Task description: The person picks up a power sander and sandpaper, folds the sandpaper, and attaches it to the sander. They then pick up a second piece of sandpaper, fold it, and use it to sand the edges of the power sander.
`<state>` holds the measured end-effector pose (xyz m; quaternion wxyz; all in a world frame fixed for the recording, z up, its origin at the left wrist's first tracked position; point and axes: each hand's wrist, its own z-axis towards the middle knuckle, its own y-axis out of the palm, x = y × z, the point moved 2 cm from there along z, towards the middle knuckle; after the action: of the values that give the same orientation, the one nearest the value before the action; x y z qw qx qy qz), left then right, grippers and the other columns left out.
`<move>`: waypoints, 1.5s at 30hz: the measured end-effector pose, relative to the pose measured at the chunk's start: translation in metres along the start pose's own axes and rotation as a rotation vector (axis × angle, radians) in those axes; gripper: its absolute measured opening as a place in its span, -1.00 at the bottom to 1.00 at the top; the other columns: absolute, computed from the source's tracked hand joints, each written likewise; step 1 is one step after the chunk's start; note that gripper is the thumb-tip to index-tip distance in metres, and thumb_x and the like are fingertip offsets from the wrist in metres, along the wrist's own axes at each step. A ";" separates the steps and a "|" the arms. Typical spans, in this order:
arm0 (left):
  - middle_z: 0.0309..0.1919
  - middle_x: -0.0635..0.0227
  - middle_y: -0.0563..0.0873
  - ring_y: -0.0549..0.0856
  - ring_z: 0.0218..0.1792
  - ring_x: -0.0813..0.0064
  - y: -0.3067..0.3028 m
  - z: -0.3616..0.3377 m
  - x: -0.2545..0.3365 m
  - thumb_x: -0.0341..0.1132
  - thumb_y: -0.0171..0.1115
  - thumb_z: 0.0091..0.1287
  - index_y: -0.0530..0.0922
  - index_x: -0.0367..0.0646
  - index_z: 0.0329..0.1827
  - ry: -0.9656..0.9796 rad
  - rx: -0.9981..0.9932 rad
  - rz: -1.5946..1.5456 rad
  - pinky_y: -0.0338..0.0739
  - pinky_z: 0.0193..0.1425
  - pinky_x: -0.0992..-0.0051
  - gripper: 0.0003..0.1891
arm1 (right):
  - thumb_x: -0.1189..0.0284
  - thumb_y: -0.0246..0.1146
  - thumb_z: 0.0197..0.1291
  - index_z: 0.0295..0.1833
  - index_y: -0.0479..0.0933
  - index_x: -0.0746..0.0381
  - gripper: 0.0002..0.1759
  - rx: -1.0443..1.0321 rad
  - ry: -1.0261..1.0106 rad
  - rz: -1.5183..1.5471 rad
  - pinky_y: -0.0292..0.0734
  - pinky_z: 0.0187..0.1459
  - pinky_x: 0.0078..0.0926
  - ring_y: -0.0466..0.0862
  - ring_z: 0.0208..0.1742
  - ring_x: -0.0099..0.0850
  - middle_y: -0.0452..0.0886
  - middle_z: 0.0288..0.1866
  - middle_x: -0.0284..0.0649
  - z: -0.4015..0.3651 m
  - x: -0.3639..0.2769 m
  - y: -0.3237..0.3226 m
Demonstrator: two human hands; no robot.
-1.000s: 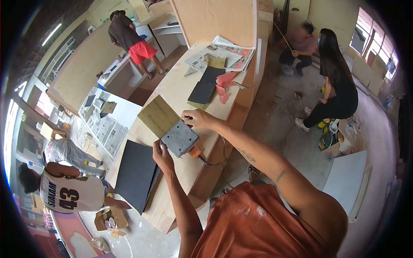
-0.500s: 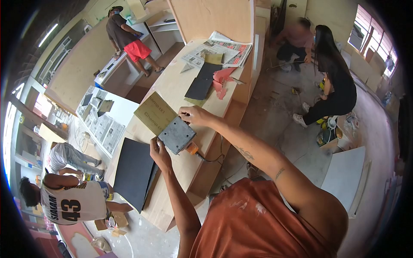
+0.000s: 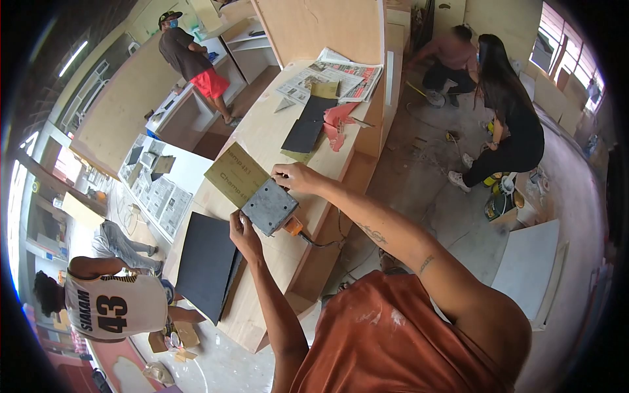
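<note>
A tan-backed sheet of sandpaper (image 3: 234, 175) with printed lettering is held up over the wooden bench, one edge against the grey pad of a power sander (image 3: 270, 207). The sander lies pad side up, its orange body (image 3: 293, 226) and dark cord showing at the right. My left hand (image 3: 245, 237) is closed, pinching the sheet's near corner beside the pad. At the opposite corner my right hand (image 3: 293, 178) also pinches the sheet with curled fingers. Black sandpaper sheets (image 3: 206, 265) lie on the bench left of my left hand.
Newspapers (image 3: 357, 77), dark sandpaper pieces (image 3: 308, 124) and a torn red piece (image 3: 337, 124) lie along the bench (image 3: 262, 301). An upright wooden panel (image 3: 321, 29) closes its far end. People stand or crouch on both sides. A white board (image 3: 524, 268) leans at right.
Both hands, the sheet and the sander have hardly moved. The person in red shorts has straightened and turned; the person in the white jersey has shifted slightly.
</note>
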<state>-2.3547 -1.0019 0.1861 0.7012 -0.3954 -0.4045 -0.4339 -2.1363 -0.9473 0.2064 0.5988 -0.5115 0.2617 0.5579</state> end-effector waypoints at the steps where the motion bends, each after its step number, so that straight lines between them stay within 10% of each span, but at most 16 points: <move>1: -0.33 0.42 0.59 0.40 -0.36 0.68 0.000 0.000 -0.001 -0.37 0.02 0.54 0.54 -0.38 -0.05 0.011 -0.011 0.022 0.30 -0.31 0.62 -0.79 | 0.37 0.17 0.31 -0.18 0.52 0.31 -0.81 0.001 0.000 0.000 0.55 -0.28 -0.41 0.65 -0.42 -0.44 0.64 -0.45 -0.16 0.000 0.000 0.000; 45: -0.39 0.43 0.56 0.44 -0.33 0.68 0.002 0.001 0.000 -0.43 0.04 0.51 0.57 -0.36 -0.06 0.003 0.012 -0.057 0.36 -0.20 0.62 -0.83 | 0.43 0.17 0.31 -0.14 0.53 0.32 -0.84 0.021 -0.062 -0.059 0.56 -0.25 -0.42 0.66 -0.36 -0.41 0.64 -0.38 -0.14 0.001 0.003 -0.001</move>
<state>-2.3529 -0.9999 0.1861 0.6914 -0.3787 -0.4175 -0.4519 -2.1345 -0.9452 0.2039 0.6281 -0.4952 0.2336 0.5529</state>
